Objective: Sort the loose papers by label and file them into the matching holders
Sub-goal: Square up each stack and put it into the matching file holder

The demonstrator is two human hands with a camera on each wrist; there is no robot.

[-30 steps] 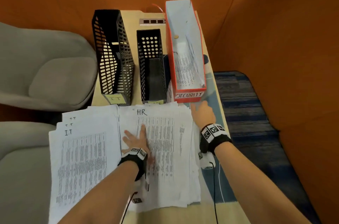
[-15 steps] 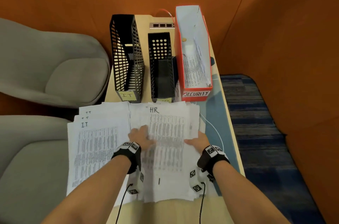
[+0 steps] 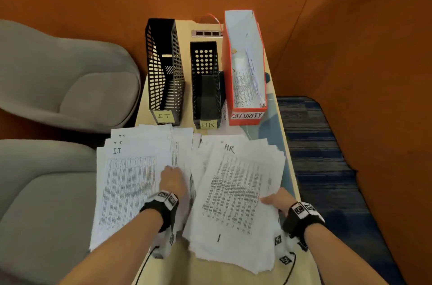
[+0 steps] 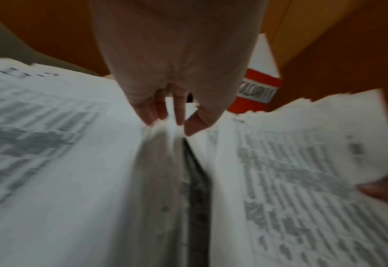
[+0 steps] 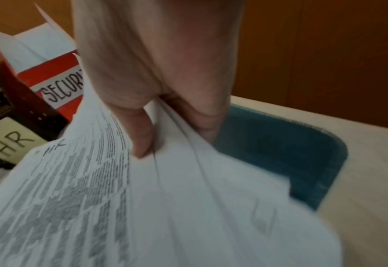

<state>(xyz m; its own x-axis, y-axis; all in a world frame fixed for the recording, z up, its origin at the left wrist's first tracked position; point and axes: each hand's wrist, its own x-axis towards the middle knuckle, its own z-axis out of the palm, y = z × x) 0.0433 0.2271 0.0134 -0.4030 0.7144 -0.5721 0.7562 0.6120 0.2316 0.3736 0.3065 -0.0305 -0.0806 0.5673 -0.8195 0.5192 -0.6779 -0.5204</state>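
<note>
Two paper stacks lie on the table. The IT stack (image 3: 131, 179) is on the left and the HR stack (image 3: 236, 191) on the right. My right hand (image 3: 273, 199) pinches the HR stack's right edge, thumb (image 5: 140, 137) on top and the other fingers underneath, and that side is lifted off the table. My left hand (image 3: 173, 179) presses straight fingertips (image 4: 163, 115) onto the sheets at the seam between the stacks. Behind them stand the black mesh IT holder (image 3: 163, 69), the black HR holder (image 3: 205, 83), both with no papers showing inside, and the red SECURITY holder (image 3: 245, 69) with sheets in it.
Grey seat cushions (image 3: 70, 79) border the table on the left. Orange walls close in behind and to the right, with blue carpet (image 3: 322, 168) below. A socket strip (image 3: 207, 33) lies behind the holders. A blue mat (image 5: 280, 150) lies under the HR stack.
My right hand came back from near the SECURITY holder, took the HR stack's right edge and pulled it right and up. The left hand slid left to the seam.
</note>
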